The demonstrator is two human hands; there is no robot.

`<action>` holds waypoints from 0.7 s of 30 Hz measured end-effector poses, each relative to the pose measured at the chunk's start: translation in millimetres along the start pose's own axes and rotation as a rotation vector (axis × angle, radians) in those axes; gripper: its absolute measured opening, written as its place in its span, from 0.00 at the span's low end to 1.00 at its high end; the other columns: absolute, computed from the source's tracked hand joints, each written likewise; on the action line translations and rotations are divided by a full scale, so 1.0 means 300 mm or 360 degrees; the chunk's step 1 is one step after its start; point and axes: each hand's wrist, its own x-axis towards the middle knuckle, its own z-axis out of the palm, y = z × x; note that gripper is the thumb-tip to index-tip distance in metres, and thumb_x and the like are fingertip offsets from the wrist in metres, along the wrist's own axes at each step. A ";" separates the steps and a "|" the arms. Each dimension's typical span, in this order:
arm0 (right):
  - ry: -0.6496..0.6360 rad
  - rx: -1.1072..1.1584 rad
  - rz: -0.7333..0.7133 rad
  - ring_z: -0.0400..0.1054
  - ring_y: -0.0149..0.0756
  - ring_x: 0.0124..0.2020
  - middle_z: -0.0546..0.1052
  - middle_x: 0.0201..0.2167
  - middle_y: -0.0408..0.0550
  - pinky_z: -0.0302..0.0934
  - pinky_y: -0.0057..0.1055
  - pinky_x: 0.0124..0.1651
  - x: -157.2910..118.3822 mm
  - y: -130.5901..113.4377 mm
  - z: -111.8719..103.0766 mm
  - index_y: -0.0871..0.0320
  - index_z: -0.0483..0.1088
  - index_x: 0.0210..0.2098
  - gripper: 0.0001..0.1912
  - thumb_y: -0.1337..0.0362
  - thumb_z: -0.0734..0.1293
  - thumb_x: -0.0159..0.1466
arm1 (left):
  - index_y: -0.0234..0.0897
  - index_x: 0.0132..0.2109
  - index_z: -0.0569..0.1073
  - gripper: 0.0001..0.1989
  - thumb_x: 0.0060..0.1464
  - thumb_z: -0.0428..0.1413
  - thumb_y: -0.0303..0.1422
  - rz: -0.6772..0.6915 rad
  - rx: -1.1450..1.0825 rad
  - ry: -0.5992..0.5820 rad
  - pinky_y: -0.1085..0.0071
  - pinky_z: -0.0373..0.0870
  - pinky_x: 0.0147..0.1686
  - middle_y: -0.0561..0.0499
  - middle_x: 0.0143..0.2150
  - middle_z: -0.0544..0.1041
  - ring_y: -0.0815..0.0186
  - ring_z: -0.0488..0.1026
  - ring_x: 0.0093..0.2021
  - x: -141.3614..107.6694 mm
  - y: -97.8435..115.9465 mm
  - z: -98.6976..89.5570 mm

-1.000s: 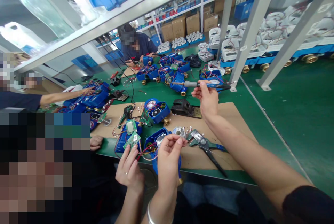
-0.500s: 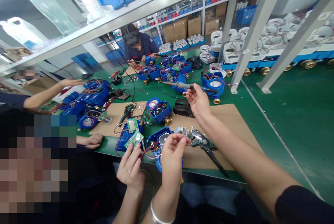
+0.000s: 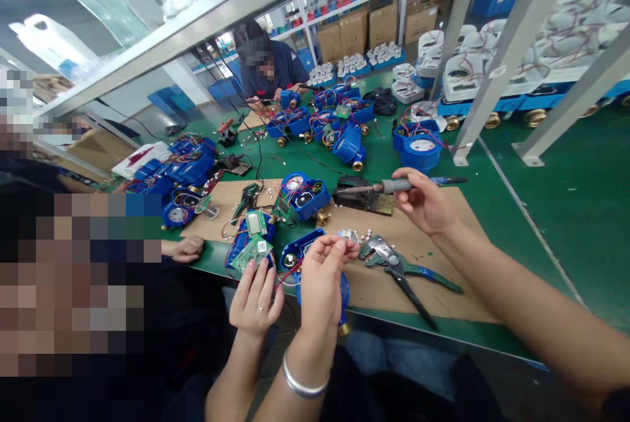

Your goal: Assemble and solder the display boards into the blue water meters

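Note:
My left hand (image 3: 322, 277), with a silver bracelet on its wrist, is closed in a pinch above a blue meter body (image 3: 342, 291); the pinched item is too small to make out. My right hand (image 3: 423, 202) grips a soldering iron (image 3: 396, 186) by its grey handle. The iron's metal tip points left, over a black stand (image 3: 377, 203). Left of my left hand, another person's ringed hand (image 3: 256, 300) touches a green circuit board (image 3: 253, 253). A wire stripper (image 3: 394, 261) lies on the cardboard (image 3: 443, 215) between my hands.
A second blue meter (image 3: 302, 197) with wires stands beyond the boards. More blue meters (image 3: 349, 146) fill the back of the green table (image 3: 551, 212). A person's hand (image 3: 187, 249) rests at the left edge. Metal posts (image 3: 472, 107) rise at right, before white housings (image 3: 465, 77).
My right hand has moved right and lower with the soldering iron, whose tip is now over the black stand. My left hand keeps its pinch. The view has shifted slightly.

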 end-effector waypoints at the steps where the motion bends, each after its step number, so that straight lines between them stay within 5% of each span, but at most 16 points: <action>1: -0.0028 -0.0018 0.0070 0.60 0.25 0.17 0.70 0.19 0.42 0.52 0.20 0.17 -0.015 0.009 -0.023 0.58 0.70 0.36 0.10 0.58 0.65 0.60 | 0.45 0.42 0.73 0.07 0.58 0.55 0.29 0.0162 0.0233 0.0026 0.39 0.60 0.61 0.49 0.51 0.76 0.52 0.65 0.57 0.007 0.001 -0.004; 4: -0.0129 -0.0012 0.0185 0.65 0.28 0.20 0.74 0.22 0.46 0.59 0.23 0.22 -0.048 0.022 -0.068 0.61 0.73 0.38 0.12 0.60 0.63 0.62 | 0.41 0.39 0.74 0.07 0.53 0.59 0.26 0.0454 0.0643 0.0054 0.43 0.70 0.53 0.48 0.46 0.79 0.49 0.70 0.52 0.030 0.012 -0.019; 6: -0.0194 0.0012 0.0187 0.66 0.28 0.20 0.74 0.21 0.46 0.60 0.24 0.23 -0.058 0.025 -0.080 0.60 0.73 0.37 0.10 0.62 0.62 0.62 | 0.39 0.34 0.73 0.06 0.48 0.62 0.26 0.0270 0.0515 0.0048 0.43 0.70 0.52 0.48 0.41 0.81 0.47 0.71 0.50 0.047 0.053 -0.018; 10: -0.0265 0.0000 0.0180 0.66 0.28 0.19 0.73 0.20 0.45 0.59 0.23 0.22 -0.060 0.036 -0.086 0.60 0.73 0.36 0.09 0.65 0.62 0.62 | 0.39 0.28 0.71 0.08 0.55 0.56 0.34 -0.0410 -0.0190 0.0171 0.52 0.68 0.55 0.51 0.30 0.80 0.56 0.76 0.48 0.107 0.257 0.076; 13: -0.0295 -0.0027 0.0186 0.66 0.28 0.19 0.73 0.20 0.44 0.59 0.22 0.22 -0.060 0.044 -0.083 0.60 0.74 0.36 0.09 0.64 0.63 0.62 | 0.37 0.31 0.72 0.15 0.61 0.47 0.38 -0.0479 -0.0446 0.0133 0.65 0.75 0.44 0.51 0.27 0.77 0.64 0.78 0.39 0.187 0.452 0.208; 15: -0.0312 -0.0017 0.0178 0.65 0.28 0.19 0.73 0.20 0.44 0.59 0.23 0.22 -0.061 0.047 -0.078 0.60 0.74 0.36 0.09 0.63 0.63 0.62 | 0.35 0.34 0.72 0.11 0.61 0.49 0.36 -0.0610 -0.0878 0.0086 0.68 0.75 0.41 0.50 0.29 0.77 0.66 0.78 0.36 0.240 0.549 0.277; 18: -0.0325 -0.0007 0.0156 0.65 0.28 0.19 0.73 0.19 0.44 0.59 0.22 0.22 -0.064 0.049 -0.070 0.61 0.74 0.36 0.09 0.63 0.63 0.62 | 0.35 0.36 0.71 0.05 0.54 0.57 0.32 -0.0973 -0.1811 0.0075 0.69 0.74 0.40 0.50 0.31 0.76 0.68 0.76 0.34 0.285 0.617 0.310; 21: -0.0333 -0.0029 0.0158 0.65 0.27 0.19 0.73 0.20 0.44 0.60 0.22 0.21 -0.064 0.051 -0.067 0.61 0.74 0.36 0.09 0.63 0.64 0.62 | 0.33 0.34 0.71 0.07 0.49 0.61 0.29 -0.1142 -0.2108 0.0120 0.72 0.72 0.37 0.51 0.31 0.75 0.69 0.74 0.32 0.290 0.624 0.293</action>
